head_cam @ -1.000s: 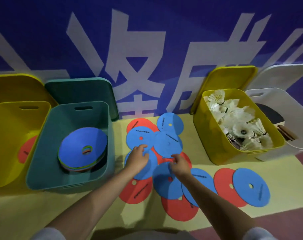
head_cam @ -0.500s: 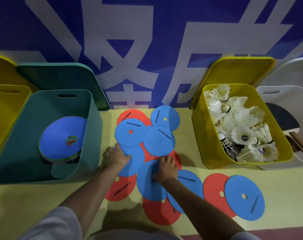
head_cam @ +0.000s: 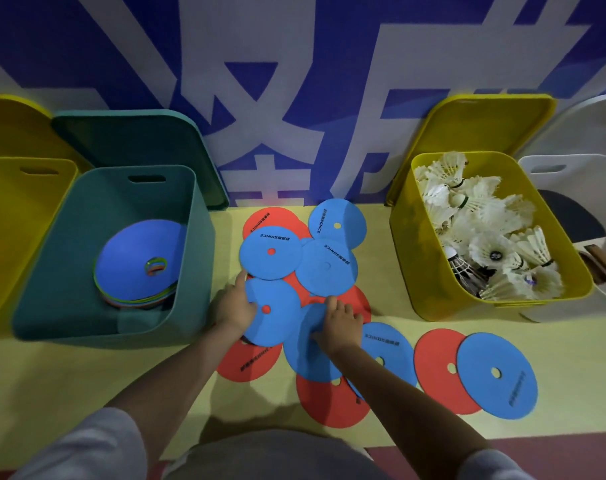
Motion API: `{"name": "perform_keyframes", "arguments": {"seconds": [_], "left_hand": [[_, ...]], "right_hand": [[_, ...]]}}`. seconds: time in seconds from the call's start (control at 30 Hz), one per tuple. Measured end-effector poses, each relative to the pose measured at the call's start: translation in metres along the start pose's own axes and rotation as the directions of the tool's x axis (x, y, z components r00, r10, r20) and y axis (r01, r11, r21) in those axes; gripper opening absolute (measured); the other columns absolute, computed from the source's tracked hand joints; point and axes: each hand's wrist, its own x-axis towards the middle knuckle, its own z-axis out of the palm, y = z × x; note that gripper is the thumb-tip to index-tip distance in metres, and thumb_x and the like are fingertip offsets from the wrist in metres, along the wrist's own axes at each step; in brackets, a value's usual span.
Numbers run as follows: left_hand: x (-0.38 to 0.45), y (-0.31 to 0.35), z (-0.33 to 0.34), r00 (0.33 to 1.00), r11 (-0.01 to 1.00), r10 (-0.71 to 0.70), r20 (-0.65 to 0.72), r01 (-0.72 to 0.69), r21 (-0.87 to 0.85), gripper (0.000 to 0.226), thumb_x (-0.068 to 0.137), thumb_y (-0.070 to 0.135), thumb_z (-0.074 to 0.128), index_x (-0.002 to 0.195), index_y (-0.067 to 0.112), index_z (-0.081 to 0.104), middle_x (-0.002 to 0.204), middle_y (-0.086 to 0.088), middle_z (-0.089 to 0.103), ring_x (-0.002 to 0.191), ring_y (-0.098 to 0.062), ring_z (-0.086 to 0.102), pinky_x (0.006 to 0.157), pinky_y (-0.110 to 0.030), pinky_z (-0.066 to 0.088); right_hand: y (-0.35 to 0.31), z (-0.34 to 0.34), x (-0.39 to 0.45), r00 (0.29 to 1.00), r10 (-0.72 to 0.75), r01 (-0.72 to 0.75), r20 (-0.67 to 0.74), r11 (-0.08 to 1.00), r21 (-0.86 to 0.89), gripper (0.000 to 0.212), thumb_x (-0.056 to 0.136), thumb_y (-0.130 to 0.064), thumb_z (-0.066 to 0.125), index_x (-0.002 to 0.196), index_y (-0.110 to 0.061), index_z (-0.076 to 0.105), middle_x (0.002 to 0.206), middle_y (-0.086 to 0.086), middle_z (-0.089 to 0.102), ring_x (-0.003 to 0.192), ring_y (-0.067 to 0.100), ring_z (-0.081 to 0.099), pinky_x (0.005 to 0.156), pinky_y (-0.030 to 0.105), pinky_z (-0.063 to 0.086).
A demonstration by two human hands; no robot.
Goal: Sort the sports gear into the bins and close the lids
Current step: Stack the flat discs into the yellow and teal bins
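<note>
Kneeling over a pale yellow floor mat scattered with flat red and blue discs. Holding one blue disc with the left hand, thumb curling over its left edge, fingers apparently tucked underneath though hidden from view, the disc's left side lifting slightly off the pile. Pressing down with the right hand on another blue disc just right of it, fingers lying bent on top, pinching nothing as far as can be seen. Lying beyond the hands, toward the wall: two more blue discs overlapping, a third blue one farther right, and a red disc peeking out behind. Lying nearer: red discs half covered by blue ones. Sitting well apart to the right: a red disc overlapped by a blue disc.

Standing open at left: a teal bin holding a stack of discs, blue on top, its teal lid leaning against the wall behind. Showing farther left: a yellow bin. Standing open at right: another yellow bin filled with white feather shuttlecocks, lid propped behind. Showing at the right edge: a white bin with a dark paddle inside.
</note>
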Motion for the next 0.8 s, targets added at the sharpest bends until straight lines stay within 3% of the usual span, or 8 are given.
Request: {"name": "perform_keyframes", "arguments": {"seconds": [0.1, 0.17, 0.3, 0.37, 0.43, 0.53, 0.67, 0.8], "left_hand": [[-0.009, -0.007, -0.004, 0.999, 0.983, 0.026, 0.030, -0.020, -0.182, 0.067, 0.082, 0.033, 0.054, 0.143, 0.035, 0.027, 0.114, -0.008, 0.062, 0.088, -0.031, 0.063, 0.071, -0.043, 0.056], [-0.023, -0.001, -0.013, 0.996, 0.947, 0.076, -0.054, -0.089, -0.309, 0.056, 0.086, 0.032, 0.050, 0.139, 0.034, 0.034, 0.111, -0.008, 0.063, 0.093, -0.029, 0.061, 0.076, -0.047, 0.054], [-0.047, 0.017, -0.046, 0.963, 0.851, 0.162, -0.217, -0.248, -0.463, 0.047, 0.092, 0.025, 0.046, 0.136, 0.036, 0.037, 0.096, -0.012, 0.061, 0.081, -0.028, 0.060, 0.074, -0.051, 0.054], [-0.054, 0.025, -0.070, 0.957, 0.775, 0.184, -0.223, -0.281, -0.566, 0.046, 0.093, 0.018, 0.047, 0.135, 0.035, 0.041, 0.106, -0.008, 0.063, 0.090, -0.028, 0.060, 0.077, -0.044, 0.053], [-0.058, 0.033, -0.093, 0.951, 0.692, 0.206, -0.229, -0.307, -0.653, 0.046, 0.094, 0.007, 0.047, 0.135, 0.028, 0.044, 0.116, 0.002, 0.056, 0.099, -0.020, 0.055, 0.078, -0.026, 0.048], [-0.059, 0.038, -0.132, 0.932, 0.587, 0.192, -0.306, -0.360, -0.726, 0.045, 0.092, -0.002, 0.048, 0.128, 0.024, 0.048, 0.120, 0.007, 0.051, 0.108, -0.012, 0.049, 0.077, -0.010, 0.040], [-0.051, 0.020, -0.185, 0.910, 0.483, 0.143, -0.390, -0.408, -0.775, 0.044, 0.090, -0.005, 0.048, 0.130, 0.013, 0.049, 0.124, 0.003, 0.052, 0.107, -0.010, 0.049, 0.077, -0.003, 0.039], [-0.049, -0.026, -0.238, 0.894, 0.444, 0.122, -0.431, -0.438, -0.782, 0.044, 0.092, 0.000, 0.048, 0.133, 0.017, 0.048, 0.125, 0.005, 0.051, 0.108, -0.010, 0.049, 0.089, -0.019, 0.041]], "right_hand": [[0.000, -0.002, -0.006, 1.000, -0.022, 0.021, 0.022, 0.999, 0.035, 0.073, 0.086, -0.030, 0.060, 0.147, -0.016, 0.022, 0.131, 0.010, 0.042, 0.121, 0.030, 0.042, 0.093, 0.039, 0.041], [0.000, -0.010, -0.009, 0.998, -0.022, 0.016, 0.052, 0.993, 0.116, 0.059, 0.086, -0.016, 0.055, 0.140, -0.015, 0.033, 0.126, 0.013, 0.048, 0.113, 0.034, 0.051, 0.086, 0.039, 0.045], [0.010, -0.038, -0.009, 0.995, -0.069, 0.037, 0.075, 0.932, 0.361, 0.040, 0.086, -0.006, 0.049, 0.126, -0.012, 0.051, 0.114, 0.015, 0.062, 0.106, 0.034, 0.059, 0.082, 0.034, 0.044], [0.011, -0.056, -0.010, 1.000, -0.021, 0.016, 0.001, 0.804, 0.594, 0.028, 0.086, -0.001, 0.049, 0.110, -0.012, 0.059, 0.105, 0.014, 0.066, 0.096, 0.031, 0.062, 0.078, 0.034, 0.047], [0.010, -0.080, -0.012, 0.995, 0.095, -0.021, -0.039, 0.559, 0.829, 0.021, 0.090, 0.002, 0.049, 0.103, -0.011, 0.058, 0.105, 0.015, 0.064, 0.087, 0.025, 0.061, 0.072, 0.034, 0.050], [0.005, -0.116, -0.012, 0.961, 0.265, -0.001, -0.074, 0.272, 0.962, 0.020, 0.090, 0.000, 0.050, 0.097, -0.017, 0.058, 0.103, 0.018, 0.064, 0.084, 0.030, 0.062, 0.065, 0.035, 0.050], [-0.030, -0.144, -0.015, 0.912, 0.387, 0.088, -0.137, 0.143, 0.986, 0.022, 0.088, -0.004, 0.053, 0.097, -0.022, 0.061, 0.110, 0.017, 0.065, 0.096, 0.035, 0.064, 0.078, 0.047, 0.052], [-0.100, -0.160, -0.026, 0.887, 0.416, 0.168, -0.203, 0.120, 0.979, 0.026, 0.092, -0.007, 0.052, 0.116, -0.012, 0.059, 0.107, 0.007, 0.060, 0.087, 0.022, 0.058, 0.063, 0.029, 0.047]]}}
